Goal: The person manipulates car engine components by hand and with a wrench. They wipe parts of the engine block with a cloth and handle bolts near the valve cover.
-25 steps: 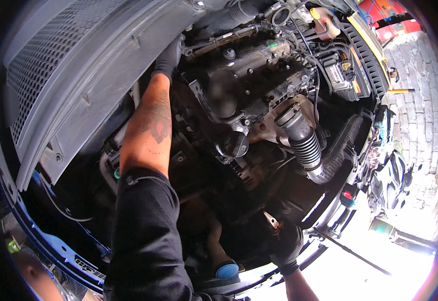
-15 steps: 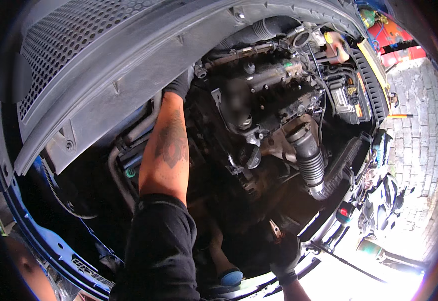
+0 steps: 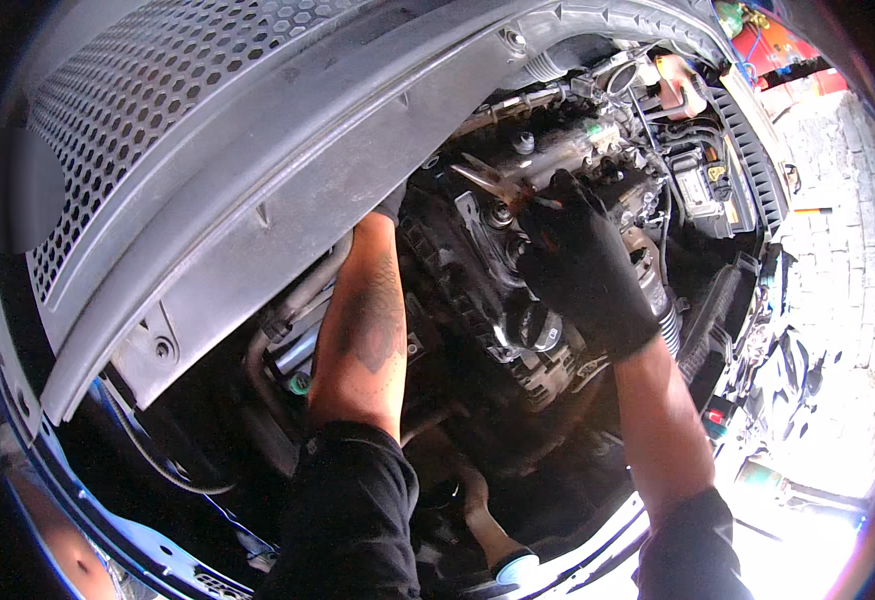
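My right hand [image 3: 592,270], in a black glove, is over the top of the dark engine [image 3: 457,265]. Its fingers are wrapped round what look like long-nose pliers [image 3: 492,182], whose slim metal jaws point up and left over the engine's top; blur softens their outline. My left arm reaches up beneath the edge of the grey plastic cowl panel [image 3: 307,165]. Only the gloved wrist of my left hand [image 3: 391,204] shows there, so its fingers and whatever they touch are hidden. A black round cap [image 3: 542,328] sits on the engine just below my right hand.
Metal pipes [image 3: 302,285] run left of my left forearm. A ribbed black hose [image 3: 669,325] lies partly behind my right wrist. The battery [image 3: 727,195] stands at the right, and a blue-capped filler neck [image 3: 515,568] rises near the front edge. Paving [image 3: 837,250] lies beyond.
My right hand has come up from the front edge of the bay to the engine's top, carrying the pliers. My left hand stays under the cowl panel. The whole view has shifted slightly.
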### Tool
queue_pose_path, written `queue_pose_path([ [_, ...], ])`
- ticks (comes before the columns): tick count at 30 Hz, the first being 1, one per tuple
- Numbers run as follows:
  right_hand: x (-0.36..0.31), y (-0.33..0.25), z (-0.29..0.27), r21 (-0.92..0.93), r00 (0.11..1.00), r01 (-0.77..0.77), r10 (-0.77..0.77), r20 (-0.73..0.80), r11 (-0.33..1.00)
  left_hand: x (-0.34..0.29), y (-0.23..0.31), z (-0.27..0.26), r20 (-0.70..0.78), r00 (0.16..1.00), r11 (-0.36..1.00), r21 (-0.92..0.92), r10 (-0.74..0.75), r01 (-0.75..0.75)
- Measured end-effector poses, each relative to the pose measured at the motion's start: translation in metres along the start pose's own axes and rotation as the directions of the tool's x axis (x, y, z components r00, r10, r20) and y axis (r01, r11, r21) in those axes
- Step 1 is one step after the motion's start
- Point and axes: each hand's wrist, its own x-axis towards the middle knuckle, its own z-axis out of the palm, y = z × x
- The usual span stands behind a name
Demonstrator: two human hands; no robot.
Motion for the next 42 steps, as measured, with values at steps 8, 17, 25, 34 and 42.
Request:
queue_pose_path([
  [8, 0.053, -0.019, 0.013, -0.148, 0.974, -0.121, 0.146, 0.176, 0.982, -0.006, -0.031, 0.013, 0.234, 0.969, 0.996, -0.006, -0.082, 0.086],
  [17, 0.050, -0.018, 0.026, -0.144, 0.990, 0.102, -0.087, 0.107, 0.984, -0.004, -0.036, 0.012, 0.276, 0.957, 0.995, -0.015, -0.088, 0.095],
  [25, 0.048, -0.026, 0.031, -0.177, 0.999, 0.014, -0.006, 0.048, 0.984, 0.004, -0.035, 0.008, 0.293, 0.952, 0.996, -0.015, -0.083, 0.091],
  [34, 0.045, -0.032, 0.035, -0.266, 0.996, -0.079, 0.067, -0.051, 0.961, 0.006, -0.030, 0.008, 0.314, 0.946, 0.996, -0.014, -0.081, 0.090],
  [42, 0.046, -0.031, 0.038, -0.288, 0.999, -0.049, 0.052, 0.003, 0.956, -0.001, -0.035, 0.005, 0.297, 0.954, 0.998, 0.064, -0.032, 0.013],
])
